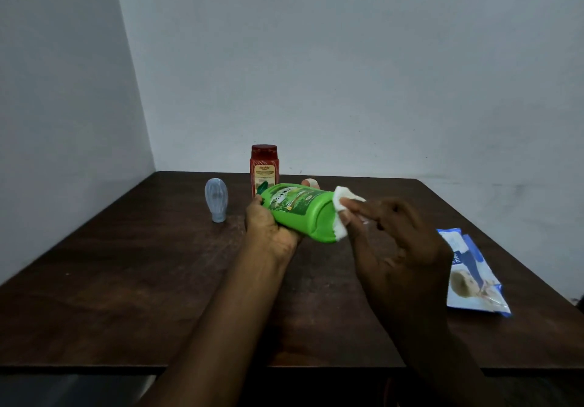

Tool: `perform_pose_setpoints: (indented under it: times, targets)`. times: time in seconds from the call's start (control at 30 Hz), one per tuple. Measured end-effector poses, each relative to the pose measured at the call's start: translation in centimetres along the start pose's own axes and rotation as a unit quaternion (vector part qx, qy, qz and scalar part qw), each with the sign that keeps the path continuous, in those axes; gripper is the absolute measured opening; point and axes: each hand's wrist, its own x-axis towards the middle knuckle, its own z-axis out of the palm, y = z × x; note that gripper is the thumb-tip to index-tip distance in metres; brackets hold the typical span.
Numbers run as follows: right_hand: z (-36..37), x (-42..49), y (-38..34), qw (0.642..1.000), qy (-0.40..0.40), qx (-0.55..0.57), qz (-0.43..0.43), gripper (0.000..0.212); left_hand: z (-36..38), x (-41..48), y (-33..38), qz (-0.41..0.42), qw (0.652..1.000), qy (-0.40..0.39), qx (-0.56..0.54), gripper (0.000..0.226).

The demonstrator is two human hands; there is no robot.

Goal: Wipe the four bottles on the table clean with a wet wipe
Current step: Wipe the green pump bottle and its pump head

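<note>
The blue bottle (216, 199) stands left of the green bottle (300, 214), and the red bottle (264, 166) just behind it. My left hand (268, 229) curls round the green bottle's neck end and holds it tilted above the table (158, 296). My right hand (395, 242) pinches the wipe (341, 204) against its base. My judgement of the step:
1. Grip firmly.
2. Sweep the base.
3. Rotate to cover the sides.

The pack (474, 274) lies well right.
</note>
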Motion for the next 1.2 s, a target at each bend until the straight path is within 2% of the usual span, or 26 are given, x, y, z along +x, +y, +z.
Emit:
perform_pose_setpoints:
  times: [0.23,0.4,0.5,0.53,0.6,0.67,0.73,0.8,0.93,1.0,1.07,1.2]
  targets:
    - [-0.3,-1.4,0.2,0.998,0.001,0.017,0.062,0.017,-0.6,0.2,0.0,0.008,1.000,0.014,-0.005,0.056]
    - [0.1,-3.2,-0.8,1.000,-0.015,0.006,0.019,0.014,-0.9,0.8,0.0,0.020,1.000,0.020,0.005,0.061]
    - [-0.2,-3.3,-0.9,0.996,-0.052,0.066,-0.004,0.017,-1.4,1.6,0.2,0.031,0.998,0.036,0.042,0.063]
    - [-0.4,-3.0,-0.8,0.993,-0.056,0.102,0.019,0.018,-1.5,1.7,0.1,0.038,0.997,0.036,0.055,0.062]
    - [-0.8,-2.0,-0.7,0.971,-0.032,0.190,0.142,0.017,-1.5,1.8,-0.1,0.042,0.996,0.027,0.075,0.057]
    - [-1.0,-0.8,0.5,0.913,0.013,0.280,0.298,0.014,-1.6,2.1,-0.2,0.027,0.996,0.011,0.081,0.058]
    - [-0.9,0.2,2.5,0.862,-0.027,0.314,0.397,0.011,-2.1,3.0,-0.1,0.005,0.995,-0.016,0.095,0.059]
    - [-0.6,0.7,4.3,0.838,-0.107,0.308,0.438,0.010,-2.5,3.8,-0.1,0.004,0.991,-0.034,0.131,0.060]
    - [0.3,0.9,5.6,0.767,-0.182,0.363,0.497,0.009,-2.9,5.2,-0.6,0.041,0.981,-0.035,0.185,0.069]
    - [0.8,1.0,5.9,0.753,-0.208,0.366,0.506,0.008,-2.7,5.1,-1.1,0.047,0.974,-0.044,0.216,0.068]
    - [1.3,0.9,6.4,0.754,-0.224,0.353,0.507,0.006,-2.6,5.1,-1.4,0.065,0.962,-0.034,0.261,0.065]
    - [2.2,0.5,7.3,0.799,-0.228,0.295,0.473,0.007,-2.3,4.9,-1.8,0.117,0.932,-0.042,0.341,0.060]
